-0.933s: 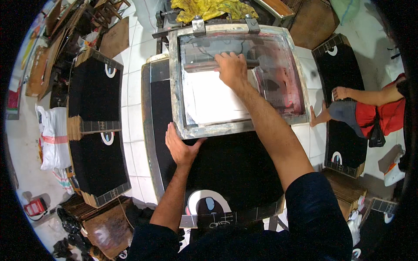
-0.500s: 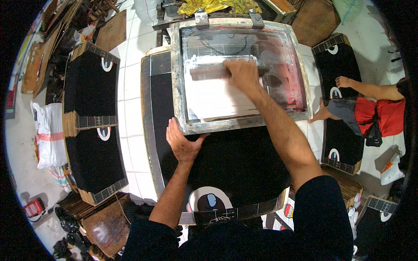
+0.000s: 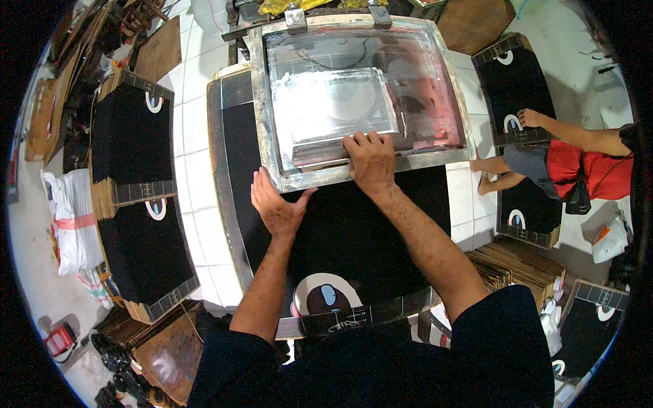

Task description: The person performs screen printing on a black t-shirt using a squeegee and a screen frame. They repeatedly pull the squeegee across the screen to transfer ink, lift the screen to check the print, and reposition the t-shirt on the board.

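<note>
A metal-framed printing screen, clamped at the back by two clamps, lies over a board covered in black with a white-ringed eye print. My right hand grips a dark squeegee at the screen's front edge, below a pale rectangular patch of ink. My left hand holds the frame's front left corner, fingers along its outside and thumb at the front edge. Red stains mark the screen's right side.
Black printed boards are stacked at the left and right. Another person, in red and grey, sits at right, hand on a board. A white sack, cardboard and yellow cloth lie around on white tiles.
My right hand has pulled the squeegee from the screen's upper part to its front edge, and the white ink patch looks thinner. My left hand stays on the corner; the view has shifted slightly.
</note>
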`<action>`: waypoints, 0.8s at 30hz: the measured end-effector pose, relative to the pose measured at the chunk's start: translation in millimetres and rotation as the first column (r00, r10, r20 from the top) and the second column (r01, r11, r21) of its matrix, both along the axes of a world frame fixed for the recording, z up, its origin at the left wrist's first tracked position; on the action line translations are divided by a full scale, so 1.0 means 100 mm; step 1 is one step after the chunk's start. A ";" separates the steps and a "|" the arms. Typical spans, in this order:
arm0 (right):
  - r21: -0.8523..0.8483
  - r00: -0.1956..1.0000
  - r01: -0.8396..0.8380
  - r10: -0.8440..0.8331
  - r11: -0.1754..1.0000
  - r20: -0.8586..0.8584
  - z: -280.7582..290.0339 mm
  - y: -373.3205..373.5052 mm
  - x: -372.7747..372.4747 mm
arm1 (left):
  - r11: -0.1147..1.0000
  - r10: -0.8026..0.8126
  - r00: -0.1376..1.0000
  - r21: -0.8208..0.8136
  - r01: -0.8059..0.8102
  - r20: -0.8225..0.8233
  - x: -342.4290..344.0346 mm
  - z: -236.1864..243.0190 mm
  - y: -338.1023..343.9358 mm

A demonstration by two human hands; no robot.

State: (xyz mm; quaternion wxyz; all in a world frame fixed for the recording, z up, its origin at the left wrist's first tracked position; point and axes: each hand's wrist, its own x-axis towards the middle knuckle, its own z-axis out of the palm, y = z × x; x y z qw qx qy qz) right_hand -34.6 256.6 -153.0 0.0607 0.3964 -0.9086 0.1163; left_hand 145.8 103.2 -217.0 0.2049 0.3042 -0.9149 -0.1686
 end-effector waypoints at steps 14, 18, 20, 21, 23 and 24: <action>-0.082 0.996 -0.017 0.010 0.996 -0.086 0.09 0.06 -0.04 | 0.957 -0.061 0.864 0.217 0.193 -0.500 0.04 -0.25 -0.05; -0.014 0.999 -0.028 0.028 1.000 -0.024 0.16 -0.07 -0.30 | 0.963 -0.105 0.832 0.154 0.223 -0.544 0.03 -0.27 -0.03; -0.020 0.997 -0.080 0.080 0.997 -0.012 0.22 -0.12 -0.43 | 0.962 -0.110 0.836 0.152 0.225 -0.537 0.03 -0.24 -0.03; -0.032 0.995 -0.099 0.098 0.995 -0.023 0.25 -0.13 -0.46 | 0.966 -0.112 0.841 0.141 0.218 -0.530 0.02 -0.22 -0.03; -0.018 0.994 -0.109 0.110 0.994 0.011 0.30 -0.11 -0.46 | 0.971 -0.115 0.853 0.123 0.205 -0.509 0.02 -0.19 -0.02; 0.008 0.990 -0.123 0.122 0.992 0.066 0.31 -0.08 -0.43 | 0.971 -0.106 0.857 0.135 0.200 -0.504 0.02 -0.18 -0.02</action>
